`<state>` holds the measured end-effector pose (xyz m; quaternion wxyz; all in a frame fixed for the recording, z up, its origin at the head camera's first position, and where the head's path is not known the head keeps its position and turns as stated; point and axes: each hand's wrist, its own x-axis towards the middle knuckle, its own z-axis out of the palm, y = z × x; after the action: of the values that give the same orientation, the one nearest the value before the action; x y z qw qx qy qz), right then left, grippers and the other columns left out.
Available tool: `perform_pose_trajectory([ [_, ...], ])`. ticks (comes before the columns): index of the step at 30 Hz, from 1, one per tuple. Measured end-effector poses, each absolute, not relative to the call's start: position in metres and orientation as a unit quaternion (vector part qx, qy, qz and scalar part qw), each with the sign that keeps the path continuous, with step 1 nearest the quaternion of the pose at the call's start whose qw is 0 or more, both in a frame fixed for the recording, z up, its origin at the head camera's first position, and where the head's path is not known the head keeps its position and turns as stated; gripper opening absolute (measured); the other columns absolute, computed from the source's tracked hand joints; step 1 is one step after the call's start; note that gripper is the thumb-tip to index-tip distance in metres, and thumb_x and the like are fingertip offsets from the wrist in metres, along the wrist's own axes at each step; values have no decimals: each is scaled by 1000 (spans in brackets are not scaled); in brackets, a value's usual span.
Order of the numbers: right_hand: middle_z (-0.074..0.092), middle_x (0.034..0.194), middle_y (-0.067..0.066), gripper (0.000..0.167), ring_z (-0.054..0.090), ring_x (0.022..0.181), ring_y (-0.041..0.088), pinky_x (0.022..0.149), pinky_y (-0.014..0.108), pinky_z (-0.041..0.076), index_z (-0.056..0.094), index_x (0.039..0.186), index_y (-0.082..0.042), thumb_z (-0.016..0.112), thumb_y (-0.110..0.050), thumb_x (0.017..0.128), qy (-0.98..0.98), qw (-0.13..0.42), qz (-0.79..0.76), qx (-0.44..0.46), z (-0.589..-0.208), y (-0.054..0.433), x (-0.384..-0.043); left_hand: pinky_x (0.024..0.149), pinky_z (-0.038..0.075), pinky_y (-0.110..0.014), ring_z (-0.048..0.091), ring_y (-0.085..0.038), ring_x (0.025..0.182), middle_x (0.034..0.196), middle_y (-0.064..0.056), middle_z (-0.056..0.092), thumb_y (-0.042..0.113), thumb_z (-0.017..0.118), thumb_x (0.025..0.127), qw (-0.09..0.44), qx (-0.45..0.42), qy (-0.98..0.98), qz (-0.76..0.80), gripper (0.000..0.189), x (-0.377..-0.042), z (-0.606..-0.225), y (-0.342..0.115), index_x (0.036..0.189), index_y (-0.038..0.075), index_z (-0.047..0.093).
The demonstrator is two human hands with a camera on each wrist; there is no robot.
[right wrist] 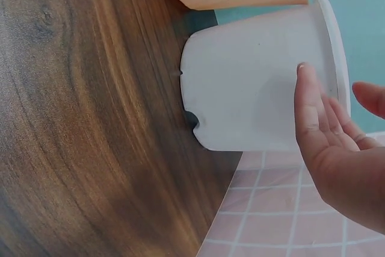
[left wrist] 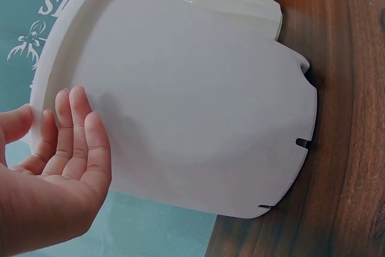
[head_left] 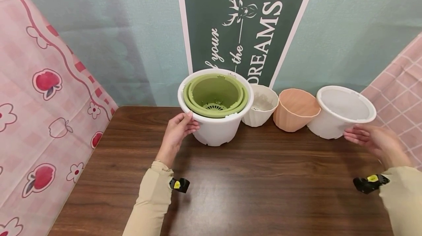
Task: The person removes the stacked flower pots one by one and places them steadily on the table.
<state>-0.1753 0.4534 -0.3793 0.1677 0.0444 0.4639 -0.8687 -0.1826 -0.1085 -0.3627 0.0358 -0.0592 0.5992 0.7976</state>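
A large white flower pot [head_left: 215,131] stands upright near the back of the table, with green pots [head_left: 215,95] nested inside it. My left hand [head_left: 178,131] pinches its rim at the left, thumb on top and fingers beneath; the left wrist view shows these fingers [left wrist: 78,130] by the pot's wall. At the right end of the row is a second white flower pot [head_left: 343,109]. Beside its right side is my right hand [head_left: 372,139], fingers extended. In the right wrist view the right thumb [right wrist: 370,97] is apart from the rim; whether the fingers touch the wall I cannot tell.
Between the white pots stand a smaller cream pot [head_left: 258,109] and a peach pot [head_left: 295,111], close together. All rest on a dark wooden table [head_left: 250,184]. Behind hangs a green printed cloth [head_left: 141,38]; pink cloths [head_left: 36,119] hang at both sides.
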Motion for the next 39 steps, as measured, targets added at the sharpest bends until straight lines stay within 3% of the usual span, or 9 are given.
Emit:
perform_pose_trajectory([
  [7,66,89,21,35,65,83,33,73,38,53,62,89,3,30,-4,99,511,187,-838,33,-374,445,-176,64,52,-26,62,-14,62,70,-5,61,14,52,94,37,-59,598,798,18,-182,-362,-109,79,3,53],
  [11,66,90,21,38,65,84,33,74,38,53,63,91,3,27,-3,99,517,189,-834,22,-370,440,-177,64,52,-26,62,-14,62,70,-5,61,14,52,94,37,-60,598,798,18,-182,-362,-109,79,3,53],
  [39,66,86,22,36,66,83,28,72,36,53,65,93,6,30,7,96,560,144,-813,-64,-337,388,-186,64,53,-26,62,-15,62,70,-6,61,14,52,94,36,-64,595,800,19,-183,-363,-109,78,4,53],
])
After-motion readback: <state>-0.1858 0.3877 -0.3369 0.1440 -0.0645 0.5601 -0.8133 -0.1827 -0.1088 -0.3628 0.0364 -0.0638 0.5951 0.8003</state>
